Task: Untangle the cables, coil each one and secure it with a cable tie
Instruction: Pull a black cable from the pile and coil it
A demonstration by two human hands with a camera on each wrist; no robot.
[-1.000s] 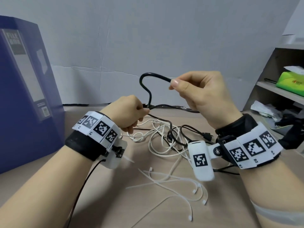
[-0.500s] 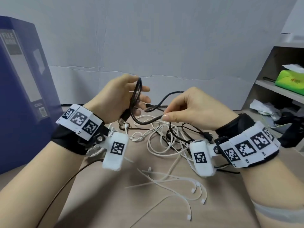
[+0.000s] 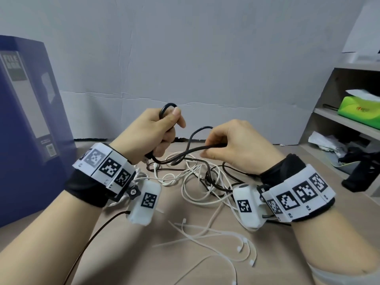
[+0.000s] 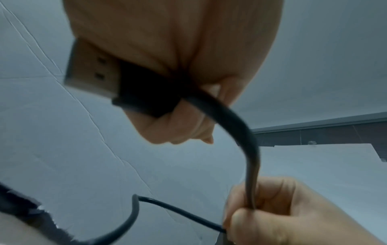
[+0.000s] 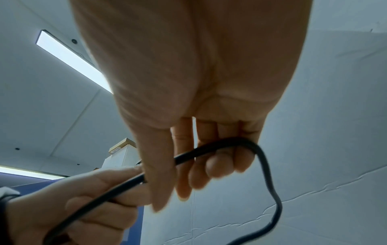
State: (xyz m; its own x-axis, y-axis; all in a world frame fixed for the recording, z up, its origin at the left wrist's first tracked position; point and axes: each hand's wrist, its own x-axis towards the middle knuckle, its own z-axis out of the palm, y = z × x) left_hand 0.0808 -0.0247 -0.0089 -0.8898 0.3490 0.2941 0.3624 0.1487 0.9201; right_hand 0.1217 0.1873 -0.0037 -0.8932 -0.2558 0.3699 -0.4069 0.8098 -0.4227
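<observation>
The black cable (image 3: 186,154) is gripped at frame centre: a loop is clenched in the raised left hand (image 3: 158,132), another stretch pinched by the right hand (image 3: 236,147). Since half a second ago, the left fist has been closed tighter. White cables (image 3: 197,182) and cable ties (image 3: 216,237) lie on the tan table (image 3: 127,254); a blue file box (image 3: 26,120) stands left.
</observation>
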